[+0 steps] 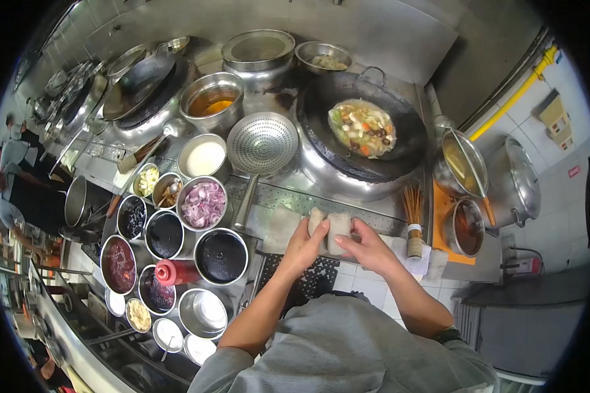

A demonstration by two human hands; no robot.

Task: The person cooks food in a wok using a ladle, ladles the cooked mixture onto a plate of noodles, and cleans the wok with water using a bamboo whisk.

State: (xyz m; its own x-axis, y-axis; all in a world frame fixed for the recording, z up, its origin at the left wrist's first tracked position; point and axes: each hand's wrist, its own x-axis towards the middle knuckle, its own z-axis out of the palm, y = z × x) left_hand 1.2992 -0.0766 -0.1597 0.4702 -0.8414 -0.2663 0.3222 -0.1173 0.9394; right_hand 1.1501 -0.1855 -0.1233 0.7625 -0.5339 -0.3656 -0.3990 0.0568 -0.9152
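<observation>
"What was held?"

"A folded grey cloth (pixel 339 232) was gripped by the bent fingers of both the left hand (pixel 303 251) and the right hand (pixel 372 247), near the counter's front edge."

"How much room was left for moving?"

"Just ahead of them, a strip of perforated steel counter (pixel 288 198) was exposed, bounded beyond by the wok (pixel 403 114). To their left, space was narrowed by the skimmer handle (pixel 246 202) and sliced red onions (pixel 203 204); to their right, by the upright bamboo brush (pixel 413 211)."
</observation>
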